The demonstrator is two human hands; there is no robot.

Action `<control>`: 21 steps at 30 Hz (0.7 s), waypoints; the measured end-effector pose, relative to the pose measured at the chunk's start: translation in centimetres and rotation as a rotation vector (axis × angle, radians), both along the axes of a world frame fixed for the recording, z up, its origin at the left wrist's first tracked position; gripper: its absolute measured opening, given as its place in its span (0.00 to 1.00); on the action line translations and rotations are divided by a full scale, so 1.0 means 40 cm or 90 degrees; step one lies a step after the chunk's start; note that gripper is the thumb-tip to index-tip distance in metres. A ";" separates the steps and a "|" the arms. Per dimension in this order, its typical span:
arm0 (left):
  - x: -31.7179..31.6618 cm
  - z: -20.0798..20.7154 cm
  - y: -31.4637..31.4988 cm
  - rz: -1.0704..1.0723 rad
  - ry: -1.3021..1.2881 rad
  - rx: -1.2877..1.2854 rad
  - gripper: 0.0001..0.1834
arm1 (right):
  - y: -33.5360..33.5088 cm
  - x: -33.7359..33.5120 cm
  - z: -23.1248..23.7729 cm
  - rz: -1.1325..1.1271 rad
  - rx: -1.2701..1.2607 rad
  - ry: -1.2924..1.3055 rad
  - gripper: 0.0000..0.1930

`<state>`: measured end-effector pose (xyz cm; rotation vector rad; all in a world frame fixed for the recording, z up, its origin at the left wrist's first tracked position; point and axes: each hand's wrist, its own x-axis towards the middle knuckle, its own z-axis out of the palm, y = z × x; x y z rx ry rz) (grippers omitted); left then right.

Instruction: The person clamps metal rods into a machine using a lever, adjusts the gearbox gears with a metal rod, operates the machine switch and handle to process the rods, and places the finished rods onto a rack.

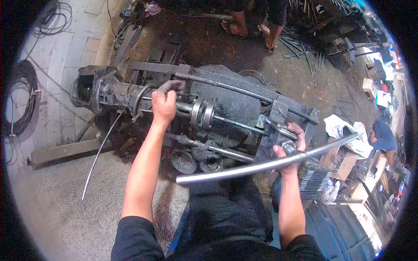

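My left hand [163, 103] is closed above the left part of a dark, greasy machine [126, 93]; its fingers are curled and what they hold is hidden. Beside it, a pair of round metal collars [203, 114] sits on the machine's shaft. My right hand [291, 155] curls its thumb and fingers around a round metal fitting [287, 147] at the machine's right end. A long shiny metal bar [235, 172] crosses in front of that hand; whether it is joined to the fitting I cannot tell.
Below the shaft are two round metal cups [183, 161]. A thin rod [101, 152] slants down at the left, near a coil of black cable [22, 98]. Another person's feet [235, 28] stand beyond the machine. Loose rods [300, 50] and a bundle of rods [314, 182] lie right.
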<state>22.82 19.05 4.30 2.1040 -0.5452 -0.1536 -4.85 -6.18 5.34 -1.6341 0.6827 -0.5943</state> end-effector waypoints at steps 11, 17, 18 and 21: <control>0.008 0.005 -0.007 -0.033 0.004 0.012 0.19 | 0.009 0.020 0.002 0.005 0.023 -0.021 0.33; 0.002 0.016 -0.018 -0.024 0.004 0.016 0.19 | 0.008 0.020 0.003 0.012 0.024 -0.035 0.33; 0.001 0.011 -0.017 -0.024 0.004 0.016 0.19 | 0.006 0.017 0.002 0.023 0.014 -0.035 0.34; 0.004 -0.004 -0.008 0.003 0.045 -0.008 0.18 | 0.003 0.018 -0.004 0.034 0.007 -0.037 0.35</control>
